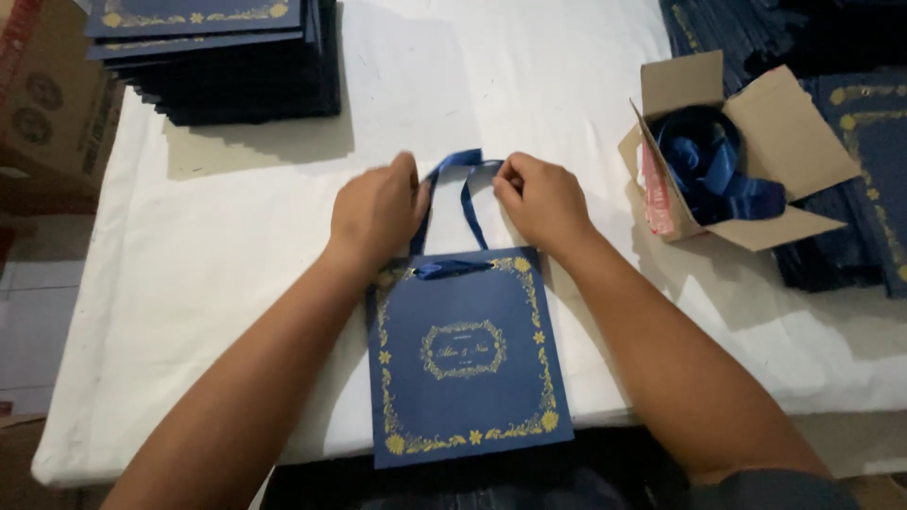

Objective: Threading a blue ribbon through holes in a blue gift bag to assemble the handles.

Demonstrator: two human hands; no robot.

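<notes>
The left hand (376, 210) is pinching one side of a dark blue satin ribbon (452, 203), fingers curled over it, and the right hand (541, 198) is gripping the other side, thumb and fingertips pressed together on the fabric. Between them the ribbon is arching into a loop handle above a flat navy paper gift bag with a gold floral border (468, 354), which is lying face up at the near edge of the white-covered table (236, 264). The ribbon is already running through the bag's top holes, so the threading looks done; the loop seems to be under adjustment. A stack of matching navy bags (222, 57) is sitting at the far left, and an open brown cardboard box holding more blue ribbon (727, 156) is standing to the right.
</notes>
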